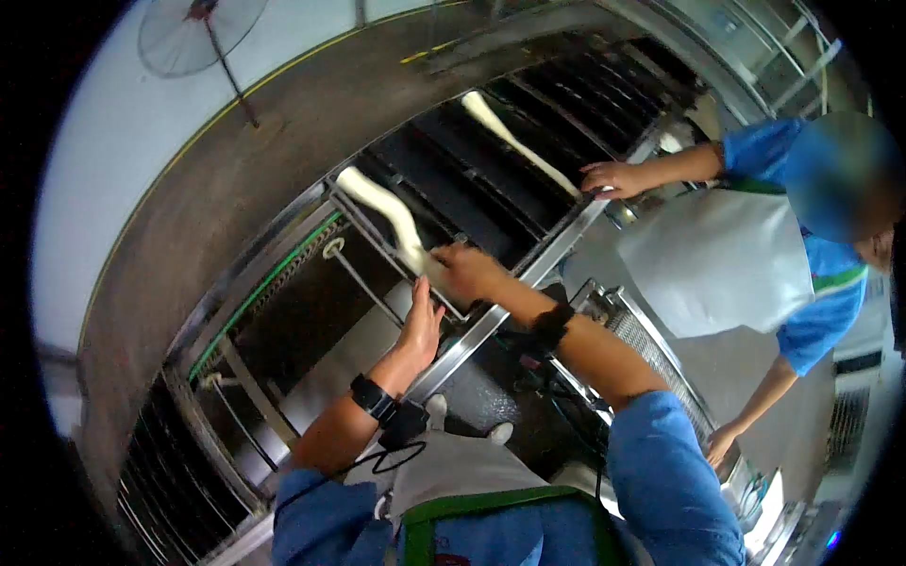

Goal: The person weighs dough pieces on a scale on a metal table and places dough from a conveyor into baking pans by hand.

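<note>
A long pale strip that looks like dough (385, 206) lies bent across a dark slatted conveyor, from its far rail toward me. My right hand (467, 274) is at the strip's near end, fingers curled round it and somewhat blurred. Just below, my left hand (422, 325) has its fingers stretched out and apart, fingertips close to that same end; whether they touch it I cannot tell. Farther along the conveyor, a second pale strip (510, 137) lies across the slats. Its near end reaches a co-worker's hand (613, 177) at the rail.
The conveyor's metal rail (462, 349) runs between my body and the slats. At right stands a co-worker in a white apron (717, 259), the other hand (725, 443) lowered beside metal equipment. A mesh-topped unit (651, 344) is between us. A standing fan (203, 33) is beyond the conveyor.
</note>
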The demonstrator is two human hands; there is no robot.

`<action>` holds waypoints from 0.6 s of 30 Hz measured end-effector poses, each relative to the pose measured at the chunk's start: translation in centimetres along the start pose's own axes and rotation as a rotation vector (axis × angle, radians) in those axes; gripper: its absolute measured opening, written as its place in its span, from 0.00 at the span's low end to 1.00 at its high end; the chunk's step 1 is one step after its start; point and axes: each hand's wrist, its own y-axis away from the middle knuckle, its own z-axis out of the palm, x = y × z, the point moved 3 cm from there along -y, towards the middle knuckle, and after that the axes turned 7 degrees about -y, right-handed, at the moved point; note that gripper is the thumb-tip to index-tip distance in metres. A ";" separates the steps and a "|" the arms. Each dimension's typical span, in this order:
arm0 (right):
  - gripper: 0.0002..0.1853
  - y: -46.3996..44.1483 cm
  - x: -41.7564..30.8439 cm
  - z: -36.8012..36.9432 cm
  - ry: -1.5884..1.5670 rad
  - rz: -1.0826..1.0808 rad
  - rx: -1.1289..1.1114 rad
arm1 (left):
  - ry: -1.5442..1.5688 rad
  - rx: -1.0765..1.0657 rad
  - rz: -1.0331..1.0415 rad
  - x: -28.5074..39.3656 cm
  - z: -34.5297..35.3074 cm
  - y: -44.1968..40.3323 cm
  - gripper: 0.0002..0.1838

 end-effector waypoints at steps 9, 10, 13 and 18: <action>0.19 0.3 -0.4 -0.5 -0.388 0.048 0.013 | 0.046 0.077 -0.017 2.1 -0.8 -0.9 0.34; 0.18 0.5 0.0 -0.6 -0.553 -0.109 0.199 | 0.099 0.043 0.000 2.2 -1.7 -0.9 0.34; 0.17 4.5 -3.2 -1.7 -0.843 -0.001 0.279 | 0.229 0.074 -0.112 4.0 -3.9 -0.5 0.29; 0.31 9.2 -11.6 -1.0 -0.470 -0.067 0.320 | 0.416 0.203 -0.019 6.9 -4.7 -3.0 0.24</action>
